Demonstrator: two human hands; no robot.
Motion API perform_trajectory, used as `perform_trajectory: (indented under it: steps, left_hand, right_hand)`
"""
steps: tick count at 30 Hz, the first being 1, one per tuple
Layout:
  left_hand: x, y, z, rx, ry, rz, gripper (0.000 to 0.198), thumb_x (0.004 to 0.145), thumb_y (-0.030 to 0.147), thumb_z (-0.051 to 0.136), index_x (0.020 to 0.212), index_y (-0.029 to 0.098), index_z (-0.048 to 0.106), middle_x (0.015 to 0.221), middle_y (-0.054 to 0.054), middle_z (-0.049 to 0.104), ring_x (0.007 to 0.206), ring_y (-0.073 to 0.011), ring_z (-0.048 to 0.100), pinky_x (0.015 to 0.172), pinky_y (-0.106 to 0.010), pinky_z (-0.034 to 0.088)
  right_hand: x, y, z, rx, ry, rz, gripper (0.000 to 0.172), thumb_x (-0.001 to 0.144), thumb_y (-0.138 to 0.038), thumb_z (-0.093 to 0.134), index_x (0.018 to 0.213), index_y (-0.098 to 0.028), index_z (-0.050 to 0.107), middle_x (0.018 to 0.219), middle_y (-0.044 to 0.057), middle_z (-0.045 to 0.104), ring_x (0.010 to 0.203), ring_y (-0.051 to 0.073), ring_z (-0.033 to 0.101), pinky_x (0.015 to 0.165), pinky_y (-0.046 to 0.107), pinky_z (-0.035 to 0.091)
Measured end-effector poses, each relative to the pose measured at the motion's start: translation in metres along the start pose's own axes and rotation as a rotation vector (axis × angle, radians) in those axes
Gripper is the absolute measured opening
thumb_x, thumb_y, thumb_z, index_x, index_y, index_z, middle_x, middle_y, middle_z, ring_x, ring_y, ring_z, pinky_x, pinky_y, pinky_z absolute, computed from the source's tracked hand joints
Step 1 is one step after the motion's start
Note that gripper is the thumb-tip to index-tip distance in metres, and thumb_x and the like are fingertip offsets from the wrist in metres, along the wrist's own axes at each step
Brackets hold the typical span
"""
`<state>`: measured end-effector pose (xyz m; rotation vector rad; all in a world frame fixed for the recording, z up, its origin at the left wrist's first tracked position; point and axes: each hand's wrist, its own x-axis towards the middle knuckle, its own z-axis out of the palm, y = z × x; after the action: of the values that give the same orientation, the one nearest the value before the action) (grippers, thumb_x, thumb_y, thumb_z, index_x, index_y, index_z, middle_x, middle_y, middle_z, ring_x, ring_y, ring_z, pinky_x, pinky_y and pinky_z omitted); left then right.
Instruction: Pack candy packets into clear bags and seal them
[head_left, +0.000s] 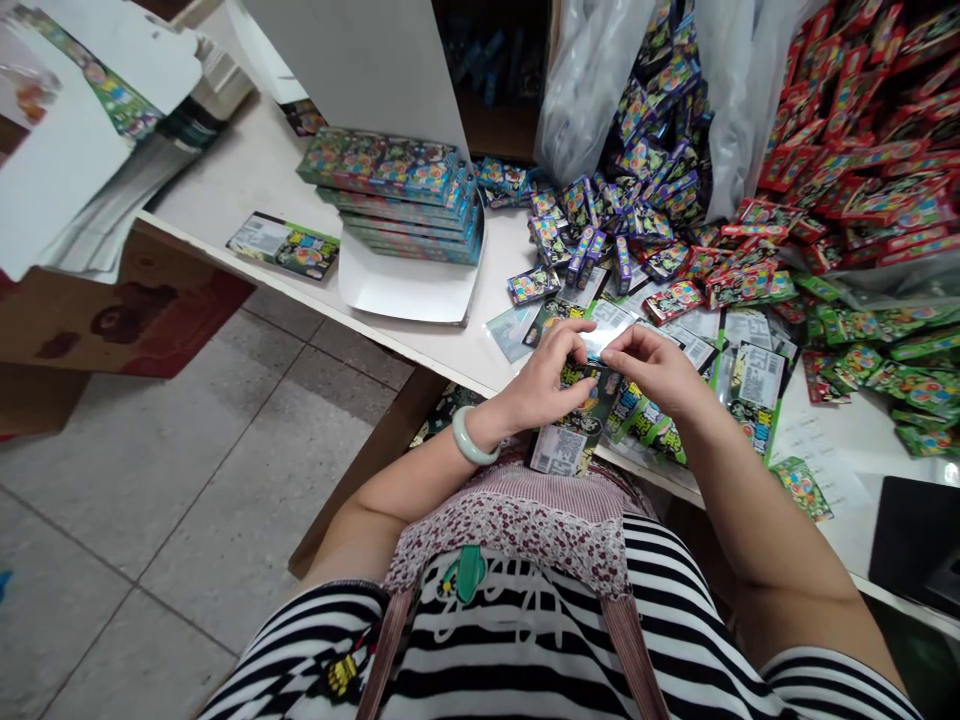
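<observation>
A stack of blue boxes (397, 190) stands on the table (247, 170), well left of the hands. At the table's near edge, the left hand (544, 378) curls its fingers and pinches the upper left of a printed card (564, 447). The card hangs below both hands, barcode end lowest. The right hand (654, 366) pinches its upper right with fingertips pressed together. Red packets (855, 150) are heaped far right.

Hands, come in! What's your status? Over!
Both shut: left hand, right hand, pinching flat green-and-black printed card packet. Held over white table edge. Small colourful cardboard boxes scattered beyond, none between.
</observation>
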<state>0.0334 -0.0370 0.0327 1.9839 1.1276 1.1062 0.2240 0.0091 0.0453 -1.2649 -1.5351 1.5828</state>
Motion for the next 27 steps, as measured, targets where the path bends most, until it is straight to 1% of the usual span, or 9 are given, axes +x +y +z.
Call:
perform_trajectory:
  steps: [5,9,13,15,17,19,22,24,27]
  left_hand:
    - [-0.001,-0.001,0.002,-0.025,-0.004,0.008,0.025,0.084,0.015,0.062,0.091,0.024,0.039,0.132,-0.014,0.055,0.13,-0.0269,0.053,0.11,-0.053,0.046]
    - [-0.004,-0.001,0.002,-0.033,0.01,-0.018,0.025,0.086,0.017,0.064,0.091,0.023,0.04,0.132,-0.014,0.056,0.132,-0.0275,0.052,0.111,-0.054,0.044]
    - [-0.007,0.0,0.004,-0.012,0.011,-0.034,0.022,0.088,0.016,0.062,0.093,0.023,0.041,0.13,-0.015,0.057,0.132,-0.0268,0.052,0.112,-0.053,0.044]
    - [-0.008,0.001,0.004,0.006,0.017,-0.028,0.021,0.089,0.016,0.061,0.094,0.023,0.041,0.131,-0.015,0.056,0.131,-0.0263,0.053,0.111,-0.053,0.045]
    - [-0.008,0.002,0.004,0.021,0.02,-0.016,0.021,0.089,0.018,0.061,0.094,0.023,0.041,0.13,-0.015,0.056,0.131,-0.0258,0.053,0.11,-0.052,0.046]
    - [-0.007,0.002,0.002,0.04,0.008,0.003,0.019,0.09,0.02,0.061,0.095,0.023,0.042,0.129,-0.014,0.056,0.131,-0.0259,0.052,0.111,-0.052,0.045]
    - [-0.005,-0.001,-0.005,0.097,-0.005,0.022,0.017,0.091,0.023,0.06,0.096,0.023,0.044,0.13,-0.015,0.056,0.132,-0.027,0.051,0.11,-0.052,0.045]
    - [-0.005,-0.005,-0.012,0.149,-0.005,0.02,0.016,0.091,0.025,0.061,0.097,0.023,0.046,0.132,-0.015,0.054,0.131,-0.0277,0.051,0.109,-0.052,0.046]
    - [-0.006,-0.012,-0.022,0.205,-0.019,0.031,0.012,0.093,0.029,0.059,0.092,0.023,0.049,0.132,-0.013,0.055,0.13,-0.0275,0.052,0.108,-0.051,0.046]
  right_hand:
    - [0.003,0.0,-0.004,-0.053,-0.023,0.008,0.055,0.058,-0.068,0.083,0.068,-0.022,0.056,0.057,-0.005,0.053,0.054,0.01,0.045,0.053,0.027,0.036]
    - [0.0,-0.004,0.002,-0.135,0.037,-0.028,0.049,0.063,-0.064,0.081,0.064,-0.021,0.057,0.054,-0.005,0.052,0.051,0.01,0.042,0.052,0.027,0.034]
    - [-0.013,-0.007,0.005,-0.268,0.12,-0.185,0.039,0.075,-0.056,0.076,0.063,-0.021,0.061,0.062,-0.001,0.058,0.061,0.014,0.052,0.06,0.031,0.04]
    - [-0.021,-0.007,0.004,-0.333,0.118,-0.266,0.034,0.083,-0.05,0.07,0.065,-0.022,0.063,0.068,0.002,0.063,0.069,0.017,0.058,0.065,0.033,0.044]
    - [-0.029,-0.006,0.001,-0.403,0.088,-0.341,0.026,0.089,-0.045,0.067,0.074,-0.023,0.066,0.078,0.004,0.068,0.077,0.02,0.062,0.071,0.035,0.047]
    - [-0.035,-0.006,-0.001,-0.488,0.077,-0.425,0.017,0.089,-0.04,0.068,0.084,-0.024,0.067,0.088,0.005,0.071,0.085,0.022,0.064,0.076,0.038,0.049]
    - [-0.038,-0.004,-0.002,-0.606,0.138,-0.532,0.011,0.088,-0.034,0.07,0.085,-0.025,0.064,0.093,0.007,0.071,0.092,0.024,0.064,0.083,0.041,0.05]
    - [-0.038,-0.002,-0.002,-0.638,0.151,-0.534,0.01,0.089,-0.031,0.068,0.084,-0.025,0.062,0.09,0.006,0.069,0.089,0.024,0.064,0.08,0.04,0.05]
    - [-0.035,0.0,-0.002,-0.656,0.136,-0.482,0.01,0.089,-0.029,0.065,0.084,-0.025,0.059,0.083,0.005,0.065,0.08,0.022,0.061,0.071,0.036,0.048]
